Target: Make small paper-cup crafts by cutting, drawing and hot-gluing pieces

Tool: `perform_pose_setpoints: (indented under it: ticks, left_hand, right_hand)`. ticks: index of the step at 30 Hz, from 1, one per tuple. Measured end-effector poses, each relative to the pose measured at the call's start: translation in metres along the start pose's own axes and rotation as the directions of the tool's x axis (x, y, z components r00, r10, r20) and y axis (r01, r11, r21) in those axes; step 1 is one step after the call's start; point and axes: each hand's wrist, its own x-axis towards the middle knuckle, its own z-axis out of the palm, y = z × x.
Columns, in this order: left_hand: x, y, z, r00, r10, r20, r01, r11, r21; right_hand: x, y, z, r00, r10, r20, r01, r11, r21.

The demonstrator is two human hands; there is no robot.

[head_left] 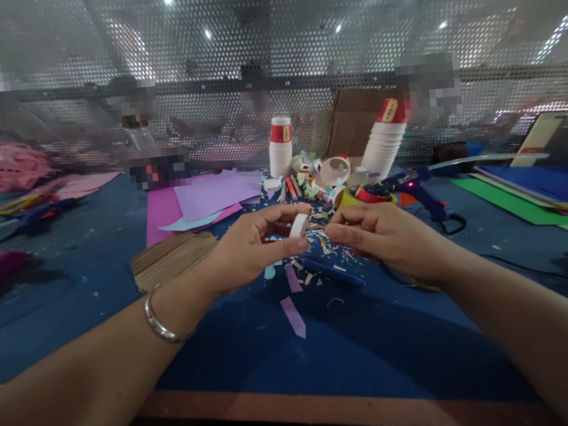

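Above the counter (217, 353), the left hand (247, 246) pinches a white piece (299, 225); apart, the right hand (391, 233) has its fingertips close, any hold unclear. Shifting the piece probably calls for a light grip.

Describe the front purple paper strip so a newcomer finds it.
On the blue table, find the slim blue rod. Toward the front edge lies the pale purple paper strip, one end pointed. No other loose scrap lies nearer that edge.
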Motion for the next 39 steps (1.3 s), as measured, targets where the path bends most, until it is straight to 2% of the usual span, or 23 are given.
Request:
perform_pose_setpoints:
  ticks: [3,5,9,13,19,22,25,28,33,36,39]
  left_hand:
    - [0.002,0.002,0.001,0.988,-0.155,-0.004,0.152,0.976,-0.156]
    - [0.001,0.004,0.003,0.980,-0.196,0.020,0.196,0.964,-0.179]
    - [-0.002,0.010,0.010,0.972,-0.208,0.109,0.209,0.978,0.007]
    - [-0.006,0.014,0.017,0.960,-0.230,0.161,0.213,0.970,0.115]
    - [-0.010,0.014,0.017,0.965,-0.250,0.076,0.225,0.943,0.245]
    - [-0.011,0.015,0.018,0.975,-0.213,0.055,0.177,0.907,0.382]
    - [-0.012,0.016,0.019,0.981,-0.186,0.052,0.144,0.883,0.446]
    - [-0.012,0.017,0.019,0.978,-0.198,0.070,0.151,0.895,0.419]
    - [-0.011,0.018,0.015,0.962,-0.224,0.154,0.178,0.947,0.267]
    - [-0.011,0.018,0.013,0.944,-0.259,0.203,0.230,0.960,0.159]
    - [-0.010,0.020,0.013,0.926,-0.292,0.238,0.277,0.956,0.093]
  right_hand:
    - [0.000,0.002,-0.001,0.999,0.018,-0.042,-0.018,1.000,-0.005]
    - [0.000,0.003,0.000,0.996,-0.008,-0.085,0.009,1.000,0.014]
    - [0.001,0.004,0.007,0.989,-0.085,-0.124,0.095,0.992,0.084]
    - [0.002,0.007,0.013,0.989,-0.115,-0.092,0.121,0.991,0.064]
    - [0.002,0.008,0.016,0.991,-0.123,-0.052,0.123,0.992,0.005]
    - [0.001,0.007,0.018,0.992,-0.123,-0.014,0.123,0.992,-0.005]
    - [0.001,0.006,0.020,0.993,-0.117,0.027,0.116,0.992,0.049]
    - [0.001,0.006,0.021,0.992,-0.104,0.065,0.096,0.989,0.114]
    - [0.002,0.005,0.018,0.990,-0.061,0.126,0.039,0.985,0.170]
    - [0.002,0.005,0.015,0.979,-0.063,0.192,0.020,0.976,0.216]
    - [0.002,0.005,0.015,0.977,-0.073,0.201,0.029,0.977,0.213]
